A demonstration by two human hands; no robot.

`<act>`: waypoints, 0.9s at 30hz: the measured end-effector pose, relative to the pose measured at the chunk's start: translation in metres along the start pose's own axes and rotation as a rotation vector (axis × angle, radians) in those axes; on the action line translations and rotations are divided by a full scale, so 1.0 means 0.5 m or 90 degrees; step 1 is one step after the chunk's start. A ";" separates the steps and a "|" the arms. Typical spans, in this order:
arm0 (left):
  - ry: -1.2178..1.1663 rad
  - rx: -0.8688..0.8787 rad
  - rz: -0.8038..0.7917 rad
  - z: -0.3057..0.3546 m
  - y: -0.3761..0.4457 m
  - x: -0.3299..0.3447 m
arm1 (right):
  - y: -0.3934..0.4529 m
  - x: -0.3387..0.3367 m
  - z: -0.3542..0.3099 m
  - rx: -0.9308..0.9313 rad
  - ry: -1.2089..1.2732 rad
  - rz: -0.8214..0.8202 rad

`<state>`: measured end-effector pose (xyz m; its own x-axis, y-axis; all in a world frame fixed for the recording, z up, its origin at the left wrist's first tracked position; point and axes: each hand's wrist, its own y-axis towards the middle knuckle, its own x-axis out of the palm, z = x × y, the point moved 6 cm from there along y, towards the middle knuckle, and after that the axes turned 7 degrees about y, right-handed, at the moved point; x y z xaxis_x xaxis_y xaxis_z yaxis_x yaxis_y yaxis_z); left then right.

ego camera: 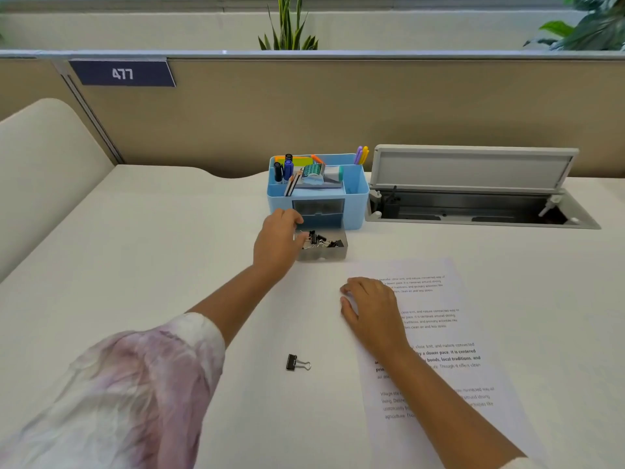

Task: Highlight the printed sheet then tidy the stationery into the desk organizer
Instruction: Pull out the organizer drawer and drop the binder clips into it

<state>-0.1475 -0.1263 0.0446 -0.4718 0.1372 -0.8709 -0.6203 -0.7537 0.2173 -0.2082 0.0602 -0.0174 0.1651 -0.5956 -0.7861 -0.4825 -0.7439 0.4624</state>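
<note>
Nearest the camera, a pale tie-dyed sleeve (142, 384) covers the left forearm, which reaches forward over the white surface (169, 248). Everything below is placed relative to the blue desk organizer (318, 191), which stands at the far middle of the surface, holding pens, markers and sticky notes.

Just in front of the organizer sits its small grey drawer (323, 247), pulled fully out and holding several black binder clips. The left hand (279, 245) is at the drawer's left end, fingers curled over its edge and thumb against the side, apparently gripping it; the fingertips are hidden, so the exact hold is unclear.

Nearer than the organizer and to its right lies the printed sheet (436, 350), flat, with no highlighting visible. The right hand (368, 309) rests on the sheet's left edge, fingers loosely bent, pressing down and holding nothing.

One loose binder clip (297, 362) lies well in front of the organizer, left of the sheet.

The clip looks light, rigid and small; pinching its black body should be easiest. The sheet is thin and floppy, likely to slide unless pinned.
</note>
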 end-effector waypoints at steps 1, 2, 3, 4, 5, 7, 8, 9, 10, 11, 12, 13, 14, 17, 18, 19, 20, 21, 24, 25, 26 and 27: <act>-0.014 0.020 -0.004 0.004 -0.013 -0.007 | 0.001 0.000 -0.001 -0.001 -0.003 0.003; -0.031 0.049 -0.028 0.009 -0.031 -0.012 | 0.001 0.000 0.000 -0.001 -0.005 0.003; -0.046 0.086 -0.074 0.015 -0.053 -0.014 | 0.001 0.001 0.001 -0.001 -0.003 0.000; -0.056 0.127 -0.140 0.016 -0.080 -0.013 | 0.000 0.003 0.002 0.001 0.000 -0.004; -0.070 0.159 -0.221 0.012 -0.111 -0.008 | 0.000 0.003 0.003 0.002 0.001 -0.006; -0.111 0.174 -0.371 -0.016 -0.181 0.004 | 0.000 0.002 0.003 0.003 0.001 -0.003; -0.131 0.166 -0.423 -0.035 -0.216 0.009 | 0.000 0.001 0.001 0.003 0.001 -0.005; -0.144 0.165 -0.452 -0.053 -0.249 0.014 | 0.000 0.000 -0.001 0.001 0.001 -0.008; -0.133 0.178 -0.458 -0.070 -0.278 0.019 | 0.000 0.000 -0.003 0.001 0.001 -0.011; -0.104 0.204 -0.439 -0.085 -0.303 0.023 | 0.000 -0.001 -0.004 0.001 0.003 -0.012; -0.061 0.232 -0.405 -0.098 -0.325 0.026 | 0.000 -0.001 -0.004 0.002 0.004 -0.012; -0.016 0.257 -0.358 -0.105 -0.342 0.026 | -0.001 -0.001 -0.004 0.002 0.002 -0.011; 0.013 0.272 -0.308 -0.108 -0.356 0.025 | -0.001 -0.002 -0.003 0.002 -0.002 -0.009; -0.006 0.261 -0.179 -0.101 -0.383 0.012 | 0.000 -0.002 -0.004 0.001 -0.001 -0.010; -0.013 0.252 -0.145 -0.098 -0.385 0.009 | -0.001 -0.002 -0.003 0.001 -0.001 -0.009; -0.015 0.243 -0.119 -0.095 -0.384 0.006 | -0.001 -0.001 -0.003 0.001 -0.002 -0.008; -0.016 0.234 -0.102 -0.094 -0.381 0.004 | -0.003 -0.001 -0.003 0.001 -0.002 -0.007; -0.012 0.229 -0.092 -0.090 -0.376 0.003 | -0.003 -0.001 -0.003 0.002 -0.001 -0.006; -0.030 0.198 -0.117 -0.078 -0.364 0.002 | -0.001 -0.002 -0.003 0.006 0.002 -0.004; -0.052 0.174 -0.128 -0.074 -0.362 0.000 | -0.001 -0.002 -0.002 0.006 0.002 -0.004; -0.066 0.155 -0.139 -0.071 -0.361 -0.001 | -0.001 -0.001 -0.002 0.008 0.002 -0.005; -0.062 0.153 -0.148 -0.065 -0.365 0.001 | -0.001 0.000 -0.001 0.010 0.004 -0.007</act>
<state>-0.0143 -0.0097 -0.0099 -0.3509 0.3565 -0.8659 -0.8427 -0.5234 0.1260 -0.2075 0.0604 -0.0173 0.1753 -0.5890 -0.7889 -0.4941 -0.7457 0.4469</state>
